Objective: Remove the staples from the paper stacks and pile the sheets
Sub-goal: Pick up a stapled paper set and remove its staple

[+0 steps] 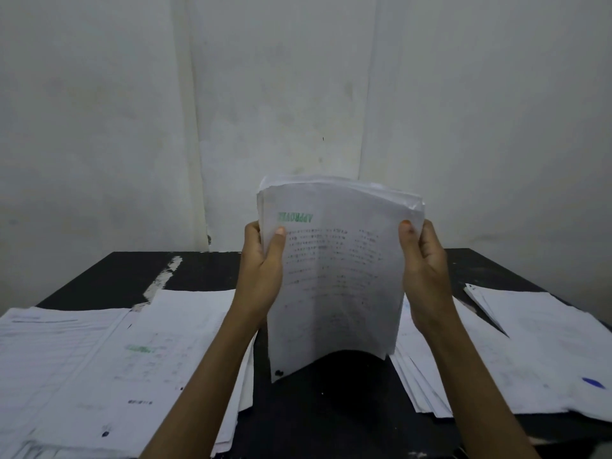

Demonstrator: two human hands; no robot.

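Held paper stack [334, 276]: centre frame, upright, bowed, top edges fanned and uneven. The bottom edge arches over the table [331, 412]; can't tell whether its lower-left corner touches.
Left hand [261, 263] grips the stack's left edge, thumb on the near face and fingers wrapped behind. Right hand [425, 263] grips the right edge the same way.
Green stamp [294, 217] on the stack's upper left reads reversed, showing through the sheet.
Count: 1 held stack, 2 hands, 2 loose spreads on the table.
Left spread [109, 359]: lower left, overlapping sheets running off the frame's left and bottom edges.
Right spread [546, 342]: lower right, fanned edges facing centre, with a blue mark [592, 382] near the frame's right edge.
Open room: a bare black strip between the spreads, under the stack, plus a bare band along the table's far edge by the wall [298, 77].
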